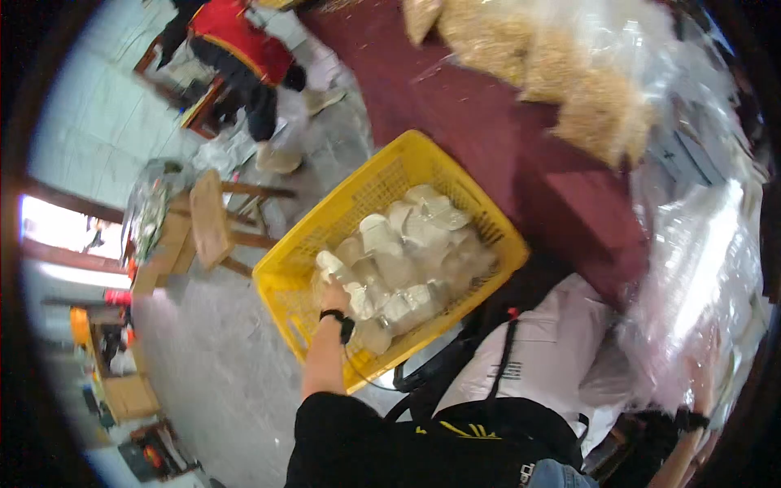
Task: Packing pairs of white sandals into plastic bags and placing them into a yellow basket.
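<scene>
My left hand (335, 298), with a dark band on the wrist, reaches into a yellow plastic basket (281, 281). Its fingers are closed at a white-ended clear packet (329, 264) near the basket's left side, partly hidden among the others. Several more clear packets (394, 268) with whitish ends lie heaped in the basket. Far to the lower right, my right hand (701, 382) is at a large clear plastic sheet or bag (675, 301). Blur and plastic hide its fingers.
Clear bags of yellowish pieces (598, 114) lie on a dark red surface (455, 106) beyond the basket. A pale sack (529, 342) stands near my body. Left of the basket is a wooden stool (210, 218). A person in a red vest (240, 37) is at the upper left.
</scene>
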A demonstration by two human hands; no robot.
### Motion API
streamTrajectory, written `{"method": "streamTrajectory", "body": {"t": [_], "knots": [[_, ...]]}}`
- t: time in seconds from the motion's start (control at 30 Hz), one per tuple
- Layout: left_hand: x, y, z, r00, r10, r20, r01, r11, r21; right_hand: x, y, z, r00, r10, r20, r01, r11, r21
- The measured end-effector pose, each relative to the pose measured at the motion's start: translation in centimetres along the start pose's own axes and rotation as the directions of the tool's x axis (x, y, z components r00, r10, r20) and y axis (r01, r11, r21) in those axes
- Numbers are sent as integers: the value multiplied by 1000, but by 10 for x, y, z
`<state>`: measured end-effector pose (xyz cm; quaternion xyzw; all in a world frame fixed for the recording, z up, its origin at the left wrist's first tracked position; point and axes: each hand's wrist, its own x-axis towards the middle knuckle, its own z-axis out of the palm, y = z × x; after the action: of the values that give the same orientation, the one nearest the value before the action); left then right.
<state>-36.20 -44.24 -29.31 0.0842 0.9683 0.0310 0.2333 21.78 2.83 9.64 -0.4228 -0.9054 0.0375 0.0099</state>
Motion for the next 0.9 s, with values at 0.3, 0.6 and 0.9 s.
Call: {"method": "streamTrajectory", "body": {"t": [0.3,0.6,0.9], "knots": [[-137,273,-144,529,801,-280,-810,379,-447,-34,74,12,992,58,113,-37,984,-177],[-387,464,-179,-595,726,-344,-715,-674,-186,-14,84,20,998,-36,-48,26,980,-195],[-418,541,-130,-573,811,-114,-819,-569,73,-11,130,-23,948,-99,-304,100,995,-13]]}}
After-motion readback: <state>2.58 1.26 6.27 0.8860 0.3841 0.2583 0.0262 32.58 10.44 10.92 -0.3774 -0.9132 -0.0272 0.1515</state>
